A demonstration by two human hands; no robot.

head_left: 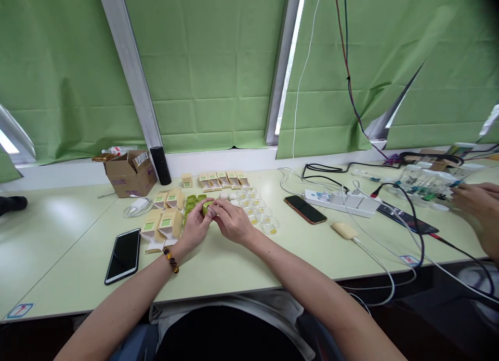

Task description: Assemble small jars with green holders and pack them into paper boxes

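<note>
My left hand [195,225], with a beaded bracelet [170,261] at the wrist, is closed around a small green container [207,207]. Its details are partly hidden by fingers. The fingertips of my right hand [234,222] pinch the same container from the right. Just behind my left hand stand several more green containers [190,200] in a cluster. Beyond my right hand are rows of clear plastic pieces with yellow centres [255,210], with a few small white pieces [233,196] beside them. Open cream-coloured boxes with green squares [168,223] stand left of my left hand.
More cream boxes [224,180] line the back. Left are a phone [123,256], a cardboard box [130,175] and a black cylinder [160,165]. Right are another phone [305,209], a power strip [339,202], cables and a computer mouse [344,230]. Another person's hands [477,202] are near clear tubes [427,180].
</note>
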